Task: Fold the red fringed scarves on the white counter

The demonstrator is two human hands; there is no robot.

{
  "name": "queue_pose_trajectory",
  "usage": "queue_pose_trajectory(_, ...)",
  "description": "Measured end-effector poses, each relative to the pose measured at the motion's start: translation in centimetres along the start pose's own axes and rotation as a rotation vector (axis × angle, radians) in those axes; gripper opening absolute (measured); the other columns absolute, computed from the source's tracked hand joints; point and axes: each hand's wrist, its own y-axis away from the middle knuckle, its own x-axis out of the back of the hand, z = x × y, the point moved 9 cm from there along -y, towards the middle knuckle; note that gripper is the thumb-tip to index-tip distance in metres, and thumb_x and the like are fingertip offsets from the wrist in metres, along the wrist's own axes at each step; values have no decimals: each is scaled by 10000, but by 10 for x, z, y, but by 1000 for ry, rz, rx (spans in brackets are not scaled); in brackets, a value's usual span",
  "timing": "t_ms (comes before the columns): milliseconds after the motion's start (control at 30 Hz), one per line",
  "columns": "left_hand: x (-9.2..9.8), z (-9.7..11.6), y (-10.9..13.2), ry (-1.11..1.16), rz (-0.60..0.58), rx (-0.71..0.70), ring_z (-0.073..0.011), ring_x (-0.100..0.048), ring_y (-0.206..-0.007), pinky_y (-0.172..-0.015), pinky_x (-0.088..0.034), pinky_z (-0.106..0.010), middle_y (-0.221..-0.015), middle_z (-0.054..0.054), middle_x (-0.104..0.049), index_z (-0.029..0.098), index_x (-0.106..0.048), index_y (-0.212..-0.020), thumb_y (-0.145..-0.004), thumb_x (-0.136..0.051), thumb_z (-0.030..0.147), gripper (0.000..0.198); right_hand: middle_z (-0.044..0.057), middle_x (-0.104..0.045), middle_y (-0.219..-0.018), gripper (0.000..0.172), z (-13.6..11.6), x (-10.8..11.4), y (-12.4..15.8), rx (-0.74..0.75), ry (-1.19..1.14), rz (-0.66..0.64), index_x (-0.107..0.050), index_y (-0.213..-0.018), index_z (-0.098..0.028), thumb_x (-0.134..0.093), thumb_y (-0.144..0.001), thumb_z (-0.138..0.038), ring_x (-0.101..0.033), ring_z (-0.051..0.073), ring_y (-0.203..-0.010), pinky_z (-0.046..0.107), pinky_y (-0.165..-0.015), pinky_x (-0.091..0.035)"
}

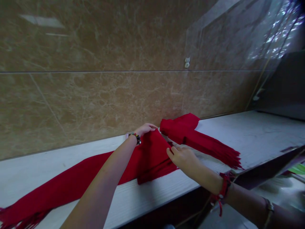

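Red scarf (82,176): on the pale counter (267,133); its folded part (153,154) lies between the two sets of fingers, the rest stretches out to their left, passing beneath the left forearm.
Left fingers (152,126): close together, touching the folded part's far corner; whether they pinch the cloth, I cannot tell.
Right fingers (171,151): bent, tips on the slanting right edge, nearer the front edge of the counter than the left fingers; clamped or merely resting, I cannot tell.
Slanting edge, risk: the layers could skew or wrinkle, I judge, if one set of fingers pulled harder than the other.
Near corner, risk: it lies in front of both sets of fingers with neither on it, so a tug could spread the layers there.
Second scarf (188,130), risk: also red, just beyond the right fingers; a sideways sweep might catch it, or its fringe (234,159) could snag the red cord bracelet (223,187).
Long axis: along the counter, on a slant; from the fingers, the scarf's tail runs left and toward the front.
Fringed end (14,216): points left, well apart from the fingers.
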Motion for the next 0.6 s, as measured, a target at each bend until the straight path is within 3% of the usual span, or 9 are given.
queue_pose_trajectory(167,-27,-15,-10,-112,-28,8,-112,-584,-708,-712,-442,-230,-893,-74,-677,97,-643,-966,-717,-505,77,286,130,-626,-827,259,-1,-31,11,24,-39,-55,-557,-1007,-101,-444,-781,-50,-606,208,-704,288,-558,-427)
queue_pose_trajectory(333,-39,-27,-15,-258,-1,-34,-133,-597,-759,-733,-448,-236,-908,-70,-675,91,-641,-962,-709,-505,69,288,118,-630,-818,283,-4,-49,19,29,-76,-66,-544,-1050,-103,-444,-789,-58,-611,208,-685,296,-552,-443)
queue_pose_trajectory(600,-58,-14,-11,-531,81,-226,-167,-566,-915,-860,-403,-286,-952,-54,-652,158,-647,-910,-741,-467,77,260,129,-622,-887,357,0,-62,25,23,-141,-101,-508,-1134,-103,-437,-787,-55,-605,194,-724,269,-571,-456)
